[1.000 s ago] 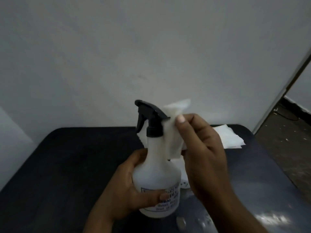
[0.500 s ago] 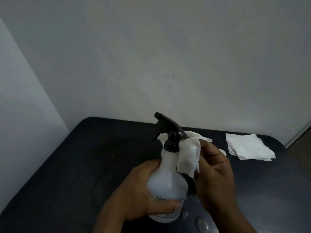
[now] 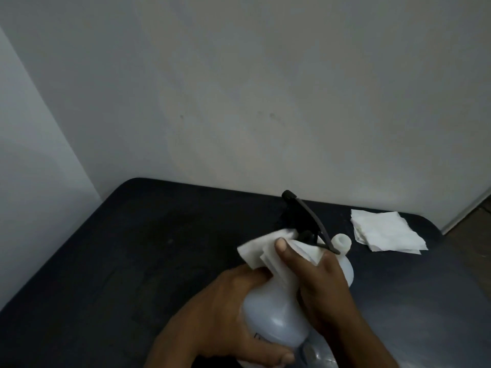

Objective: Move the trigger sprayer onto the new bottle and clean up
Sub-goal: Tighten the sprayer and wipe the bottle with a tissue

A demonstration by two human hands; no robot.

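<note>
We are observing both hands closed on one item – the translucent white bottle [image 3: 276, 314], which is sitting low in the centre of the view, above the near part of the dark desk [image 3: 132, 261].

The left hand [image 3: 225, 322] is gripping the bottle's lower body; its fingers are curling round the far side and the thumb is lying across the near side at the bottom edge. The right hand [image 3: 324, 293] is clamping a folded white wipe [image 3: 263, 251] against the bottle's shoulder and neck, with the thumb pressing flat on the wipe and the other fingers wrapping round from the right. The two hands are working close together, nearly touching over the bottle.

The black trigger sprayer [image 3: 300, 216] is sitting on this bottle's neck, and the whole assembly is leaning away from us. We are unable to tell whether the bottle's base is resting on the desk – the hands are hiding it.

A second white bottle [image 3: 341, 241], its neck open and uncapped, is standing just behind the right hand and is partly hidden by it. A stack of white tissues [image 3: 385, 229] is lying flat near the desk's far right corner, apart from both bottles.
</note>
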